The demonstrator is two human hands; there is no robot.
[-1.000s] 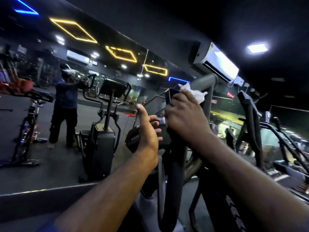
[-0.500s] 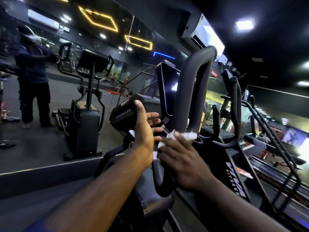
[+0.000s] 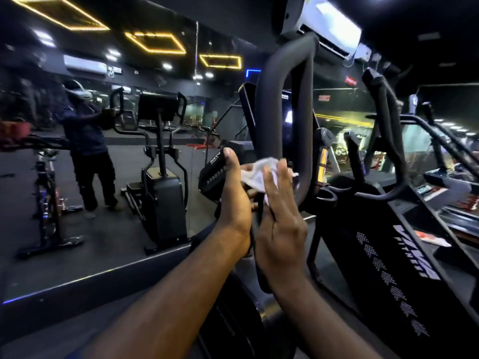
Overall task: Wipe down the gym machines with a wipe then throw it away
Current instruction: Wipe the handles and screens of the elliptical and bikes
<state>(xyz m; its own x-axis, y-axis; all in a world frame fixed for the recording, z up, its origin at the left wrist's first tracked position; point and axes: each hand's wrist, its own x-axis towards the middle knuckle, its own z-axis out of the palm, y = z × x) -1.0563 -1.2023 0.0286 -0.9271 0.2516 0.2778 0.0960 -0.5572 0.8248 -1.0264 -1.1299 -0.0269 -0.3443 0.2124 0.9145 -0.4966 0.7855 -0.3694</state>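
My right hand [image 3: 278,218] holds the crumpled white wipe [image 3: 255,173] against its raised fingers, just left of the black looped handle [image 3: 282,99] of the gym machine [image 3: 383,255]. My left hand [image 3: 233,195] stands beside it with the thumb up, its palm touching the wipe; its fingers are hidden behind the wipe and my right hand. Both hands are off the handle, in front of a small black console [image 3: 212,172].
A wall mirror on the left reflects a person [image 3: 85,141], a black stepper [image 3: 160,177] and a spin bike [image 3: 46,193]. More machine handles [image 3: 383,112] and treadmills stand to the right. An air conditioner [image 3: 329,24] hangs above.
My right hand slid the wipe down the looped handle from its top, then came off it. Now the wipe sits between both hands. The view shifted left and down.
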